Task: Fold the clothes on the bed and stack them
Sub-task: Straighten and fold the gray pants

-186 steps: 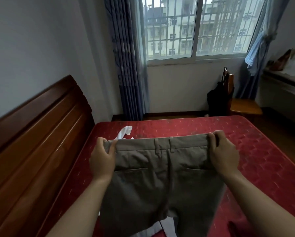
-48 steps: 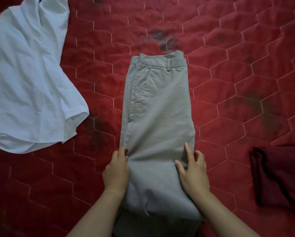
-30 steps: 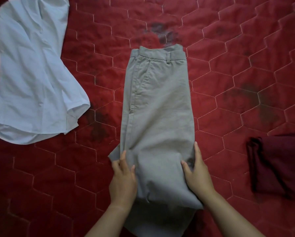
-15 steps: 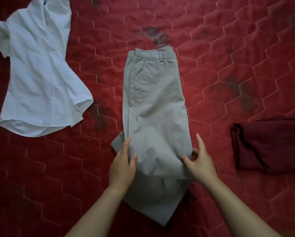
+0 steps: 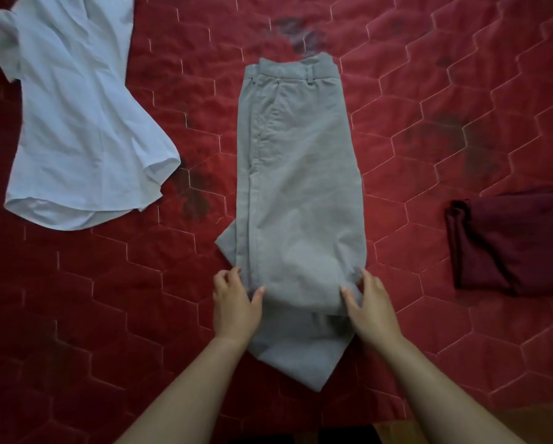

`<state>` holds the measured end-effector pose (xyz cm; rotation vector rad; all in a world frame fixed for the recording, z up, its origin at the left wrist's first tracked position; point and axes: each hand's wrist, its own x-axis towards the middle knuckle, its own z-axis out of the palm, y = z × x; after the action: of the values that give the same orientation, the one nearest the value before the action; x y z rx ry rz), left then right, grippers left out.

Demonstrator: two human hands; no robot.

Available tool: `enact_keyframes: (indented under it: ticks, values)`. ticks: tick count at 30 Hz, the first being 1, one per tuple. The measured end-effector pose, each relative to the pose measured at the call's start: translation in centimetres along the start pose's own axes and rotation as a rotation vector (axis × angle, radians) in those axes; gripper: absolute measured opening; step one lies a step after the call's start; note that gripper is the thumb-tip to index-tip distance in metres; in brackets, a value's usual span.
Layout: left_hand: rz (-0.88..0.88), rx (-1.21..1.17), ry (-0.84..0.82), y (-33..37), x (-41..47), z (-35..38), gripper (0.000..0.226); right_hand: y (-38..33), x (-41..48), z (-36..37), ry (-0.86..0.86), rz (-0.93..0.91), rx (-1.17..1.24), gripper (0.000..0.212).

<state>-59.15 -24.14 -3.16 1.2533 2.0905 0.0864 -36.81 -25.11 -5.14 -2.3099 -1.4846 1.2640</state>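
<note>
The left hand (image 5: 235, 302) and the right hand (image 5: 369, 304) each pinched a side edge of the folded grey trousers (image 5: 301, 187), lying on the red quilted bedspread (image 5: 429, 107).

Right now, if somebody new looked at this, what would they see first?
The grey trousers, lying lengthwise in the middle of the red bed, with the left hand and right hand holding their near fold. A white shirt lies spread out at upper left, and a folded dark red cloth sits at the right.
</note>
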Motion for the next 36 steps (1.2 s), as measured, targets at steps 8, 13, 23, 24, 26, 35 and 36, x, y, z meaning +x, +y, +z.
enact_keyframes:
  ticks: [8, 13, 23, 24, 26, 35, 36]
  values:
    - [0.063, -0.14, 0.016, -0.8, 1.0, 0.5, 0.042, 0.7, 0.4, 1.5, 0.08, -0.018, 0.071, 0.052]
    - [0.208, -0.172, 0.098, 1.5, 0.9, -1.2, 0.018, -1.0, 1.0, -0.7, 0.143, -0.089, 0.124, 0.027]
    - [0.147, 0.056, 0.075, 8.0, 7.8, -5.6, 0.036, -6.6, 7.2, -7.9, 0.155, -0.194, 0.012, 0.031]
    - [0.141, 0.037, 0.083, 8.5, 9.3, -5.7, 0.036, -7.3, 8.8, -7.9, 0.145, -0.215, -0.001, 0.035]
    - [0.126, -0.011, 0.083, 9.5, 12.6, -5.6, 0.035, -8.7, 12.2, -7.4, 0.14, -0.26, -0.023, 0.041]
    - [-0.045, -0.062, 0.13, 11.3, 22.2, -1.7, 0.082, -10.9, 24.0, -5.1, 0.204, -0.169, 0.147, 0.077]
    - [-0.051, -0.097, 0.118, 11.4, 22.3, -1.2, 0.084, -11.0, 24.3, -5.0, 0.207, -0.175, 0.185, 0.077]
